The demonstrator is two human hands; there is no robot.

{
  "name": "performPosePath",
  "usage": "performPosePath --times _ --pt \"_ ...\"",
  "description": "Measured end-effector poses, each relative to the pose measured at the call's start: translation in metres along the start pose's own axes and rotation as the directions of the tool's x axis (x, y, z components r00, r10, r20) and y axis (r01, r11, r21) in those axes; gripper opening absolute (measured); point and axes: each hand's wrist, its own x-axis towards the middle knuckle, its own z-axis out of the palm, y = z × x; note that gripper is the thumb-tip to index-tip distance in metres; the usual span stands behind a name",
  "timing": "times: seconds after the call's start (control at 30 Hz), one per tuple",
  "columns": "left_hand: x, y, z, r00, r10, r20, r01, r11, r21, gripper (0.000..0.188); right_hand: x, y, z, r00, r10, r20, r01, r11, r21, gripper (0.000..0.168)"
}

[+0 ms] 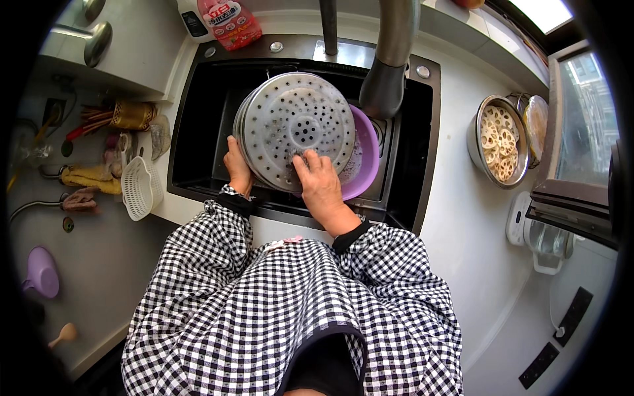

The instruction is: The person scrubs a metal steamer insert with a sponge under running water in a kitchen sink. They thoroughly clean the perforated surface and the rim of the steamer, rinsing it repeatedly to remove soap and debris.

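Observation:
A round metal steamer tray (302, 101) with a perforated bottom is tilted towards me over the black sink (198, 123). My left hand (238, 168) grips its rim at the lower left, thumb up along the side. Fingertips of my right hand (321, 190) press a grey wire scouring pad (297, 156) against the perforated face; most of the pad is hidden under them. Thin suds streak the metal. Behind the tray, partly covered by it, a purple basin (369, 153) holds foamy water.
The tap's dark spout (384, 89) hangs just right of the tray. A pink detergent bottle (230, 24) stands behind the sink. On the right counter sits a metal bowl of sliced lotus root (498, 143). A white plastic basket (141, 188) is at the left edge.

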Motion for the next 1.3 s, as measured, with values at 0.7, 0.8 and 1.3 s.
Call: performPosePath --times 0.7,0.8,1.3 --pt "0.017 -0.027 -0.012 0.98 -0.146 0.137 0.168 0.972 -0.163 0.061 -0.015 0.053 -0.012 0.984 0.175 0.023 -0.173 0.982 -0.081 0.048" --pt "0.024 -0.036 -0.012 0.981 -0.121 0.154 0.155 0.96 -0.231 0.06 -0.005 0.076 -0.009 0.953 0.302 -0.029 -0.302 0.953 -0.035 0.051" --pt "0.022 -0.027 -0.009 0.99 -0.105 0.09 0.122 0.969 -0.213 0.059 -0.028 0.054 -0.005 0.928 0.372 0.013 -0.371 0.925 0.081 0.051"
